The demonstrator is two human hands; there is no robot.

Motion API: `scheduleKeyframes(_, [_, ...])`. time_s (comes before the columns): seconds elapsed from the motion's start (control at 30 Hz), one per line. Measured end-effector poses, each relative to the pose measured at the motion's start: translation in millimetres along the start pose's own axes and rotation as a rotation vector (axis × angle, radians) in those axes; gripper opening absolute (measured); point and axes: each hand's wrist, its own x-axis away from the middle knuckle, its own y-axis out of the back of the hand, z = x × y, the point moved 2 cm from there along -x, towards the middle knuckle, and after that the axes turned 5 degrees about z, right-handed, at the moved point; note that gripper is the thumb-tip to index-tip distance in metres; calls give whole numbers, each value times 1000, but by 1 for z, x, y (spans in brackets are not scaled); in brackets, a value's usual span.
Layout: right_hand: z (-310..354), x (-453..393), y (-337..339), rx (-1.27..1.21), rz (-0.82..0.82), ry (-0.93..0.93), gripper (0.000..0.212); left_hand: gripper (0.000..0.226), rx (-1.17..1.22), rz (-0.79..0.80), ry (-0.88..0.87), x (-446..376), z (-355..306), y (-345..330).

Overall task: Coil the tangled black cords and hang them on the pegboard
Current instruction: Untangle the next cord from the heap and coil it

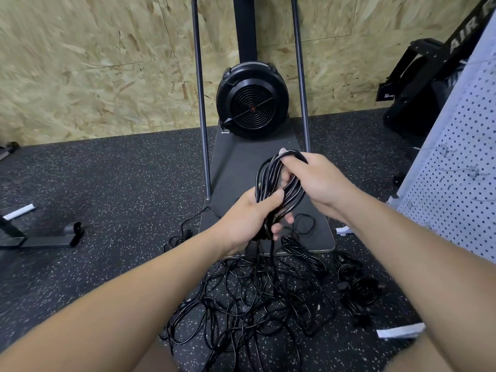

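I hold a coil (279, 183) of black cord in front of me, up off the floor. My left hand (248, 218) grips the low end of the coil. My thumb lies across the front of the loops and my fingers curl round the back. My right hand (312, 181) grips the top end. The loops go over my fingers there, and one fingertip pokes out at the top. So both hands are closed tight on the same coil.

One strand hangs down from my left hand. It drops into the pile (249, 299) of tangled black cords on the floor (107, 183) just below my hands. The pile is a big mess of loops that cross each other. To the right of it lies a smaller bunch (358, 285) of cord, a bit apart from the pile.

The pegboard (461, 183) stands on my right. It is white with lots of small holes, and I can see a few thin wire hooks on it. No cord hangs on the part I can see.

In front of me is a black fan (252, 102) on a gray base (236, 162), with two metal poles going up beside it. Behind it is a wood chip wall (94, 63). The floor is dark with little white specks.
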Motion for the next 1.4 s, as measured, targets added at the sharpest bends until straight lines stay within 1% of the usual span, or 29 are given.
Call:
scheduleKeyframes(0.07, [0,-1,1,-216,51,-15,41,31,58,-6,-14,-3,-3,-1])
scheduleKeyframes(0.13, [3,-2,4,-360,127,-16,26,25,58,30,-4,-4,-7,2])
scheduleKeyframes(0.17, [5,0,5,-397,173,-20,23,23,43,69,11,-3,-9,4])
scheduleKeyframes(0.23, [8,3,7,-396,260,-32,26,23,14,151,57,1,-10,5])
scheduleKeyframes(0.37, [13,11,14,-255,424,-34,40,30,-63,313,143,10,-9,0])
scheduleKeyframes(0.4, [14,13,14,-232,432,-38,43,32,-81,348,158,12,-9,-1])
scheduleKeyframes(0.47, [12,13,11,-239,380,-85,49,38,-123,382,171,14,-5,-5])
scheduleKeyframes(0.5, [11,12,8,-263,343,-113,52,39,-159,362,159,14,-2,-8])
scheduleKeyframes(0.53, [11,11,5,-279,298,-128,55,38,-205,303,131,12,0,-12])
scheduleKeyframes(0.6, [11,7,1,-275,209,-127,57,38,-297,117,54,9,4,-19])
scheduleKeyframes(0.63, [12,6,0,-261,171,-130,59,39,-329,50,24,8,5,-24])
scheduleKeyframes(0.67, [13,5,-1,-245,130,-142,61,41,-342,26,11,8,5,-27])
scheduleKeyframes(0.7, [14,3,-2,-237,94,-151,63,42,-348,36,9,7,4,-29])
scheduleKeyframes(0.8, [13,3,-4,-239,14,-116,64,45,-333,147,27,10,-5,-26])
scheduleKeyframes(0.87, [14,4,-5,-222,8,-58,63,47,-340,180,25,14,-10,-21])
scheduleKeyframes(0.9, [13,4,-3,-216,15,-22,62,44,-359,173,10,15,-11,-19])
scheduleKeyframes(0.97, [13,4,-1,-253,71,22,64,38,-376,116,-24,13,-9,-14])
scheduleKeyframes(1.0, [10,4,1,-305,145,20,73,38,-376,73,-36,11,-7,-11])
scheduleKeyframes(1.07, [-1,2,1,-394,272,-54,106,41,-349,-28,-47,5,-3,-4])
scheduleKeyframes(1.1, [-10,1,-1,-399,278,-122,108,41,-327,-79,-52,2,-3,0])
scheduleKeyframes(1.13, [-22,1,-2,-354,265,-190,96,39,-305,-131,-56,-1,-4,5])
scheduleKeyframes(1.17, [-34,1,-4,-245,247,-235,70,38,-283,-180,-56,-4,-5,10])
scheduleKeyframes(1.2, [-45,3,-7,-88,259,-254,39,36,-256,-221,-55,-6,-6,15])
scheduleKeyframes(1.23, [-54,6,-11,54,327,-261,21,36,-223,-249,-57,-8,-7,20])
scheduleKeyframes(1.27, [-61,9,-17,133,423,-266,30,35,-192,-269,-60,-10,-8,24])
scheduleKeyframes(1.3, [-67,12,-24,155,515,-279,42,34,-160,-287,-63,-12,-9,27])
scheduleKeyframes(1.33, [-70,16,-31,162,593,-301,49,32,-128,-308,-66,-14,-10,31])
scheduleKeyframes(1.37, [-71,20,-37,182,647,-303,50,31,-95,-330,-71,-16,-11,34])
scheduleKeyframes(1.4, [-71,22,-41,203,693,-290,47,30,-71,-358,-77,-18,-12,38])
